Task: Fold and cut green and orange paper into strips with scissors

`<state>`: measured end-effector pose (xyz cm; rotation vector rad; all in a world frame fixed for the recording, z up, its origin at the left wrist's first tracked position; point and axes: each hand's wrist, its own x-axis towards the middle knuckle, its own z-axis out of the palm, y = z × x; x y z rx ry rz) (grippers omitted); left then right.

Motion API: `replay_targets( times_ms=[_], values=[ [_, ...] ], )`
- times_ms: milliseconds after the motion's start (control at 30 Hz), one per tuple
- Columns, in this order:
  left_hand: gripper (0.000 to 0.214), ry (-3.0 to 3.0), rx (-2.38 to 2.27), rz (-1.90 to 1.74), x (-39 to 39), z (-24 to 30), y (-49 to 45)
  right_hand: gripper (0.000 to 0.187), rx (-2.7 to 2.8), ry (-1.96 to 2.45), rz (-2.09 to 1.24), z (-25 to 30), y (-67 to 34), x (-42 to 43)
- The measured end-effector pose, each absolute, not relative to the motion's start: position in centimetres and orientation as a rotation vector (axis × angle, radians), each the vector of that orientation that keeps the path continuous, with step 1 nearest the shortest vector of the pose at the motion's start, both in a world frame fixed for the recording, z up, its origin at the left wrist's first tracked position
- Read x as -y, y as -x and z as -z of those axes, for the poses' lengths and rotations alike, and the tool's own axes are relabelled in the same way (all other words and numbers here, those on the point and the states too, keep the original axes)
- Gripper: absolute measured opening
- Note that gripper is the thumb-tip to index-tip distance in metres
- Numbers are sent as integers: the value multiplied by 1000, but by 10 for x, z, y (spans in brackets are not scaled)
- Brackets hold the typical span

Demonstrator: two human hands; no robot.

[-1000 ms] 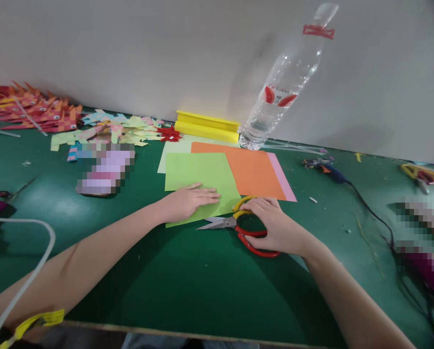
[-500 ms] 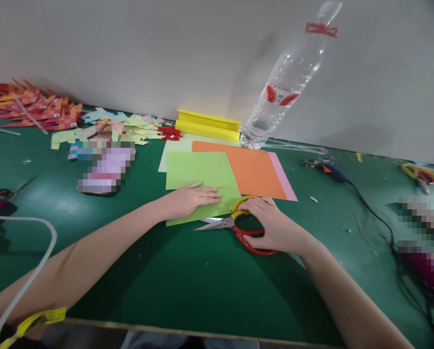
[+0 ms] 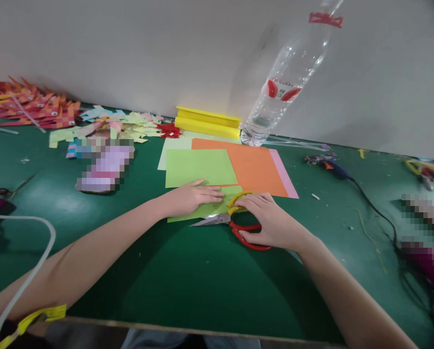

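Observation:
My left hand [image 3: 197, 198] lies flat with fingers stretched out on a strip of green paper [image 3: 204, 210]. Just beyond that strip is a larger green sheet [image 3: 198, 167], with a narrow gap between them at the right. My right hand [image 3: 271, 218] grips a pair of scissors [image 3: 222, 219] by one yellow and one red handle. Their blades point left, over the near edge of the green strip, slightly apart. Under the larger green sheet, an orange sheet [image 3: 258, 169] overlaps a pink sheet [image 3: 284, 174] at the right.
A clear plastic bottle [image 3: 275, 104] stands by the wall beside a folded yellow piece [image 3: 208, 123]. Paper scraps [image 3: 111, 127], a blurred-out phone [image 3: 106, 167] and red-orange woven paper pieces [image 3: 38, 106] lie left. A glue gun [image 3: 331, 167] with its cord is at right.
The green strip has slid slightly right, and the gap to the larger green sheet has widened at the right. The scissors have shifted a little left and up. The whole view has tilted slightly.

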<state>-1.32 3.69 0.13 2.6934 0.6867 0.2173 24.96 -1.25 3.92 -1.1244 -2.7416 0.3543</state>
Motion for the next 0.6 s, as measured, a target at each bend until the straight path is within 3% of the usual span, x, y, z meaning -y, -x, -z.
replay_targets(
  times_ms=[200, 400, 600],
  values=[
    [59, -2678, -665, -221, -38, -1, 14, 40, 2741, 1066, -394, -38, -253, 10],
    [49, -2665, -693, -272, -37, 1, 12, 39, 2731, 1087, -373, -39, -246, 12],
    [53, -2682, -703, -270, -39, -1, 8, 39, 2756, 1094, -329, -40, -243, 16]
  ],
)
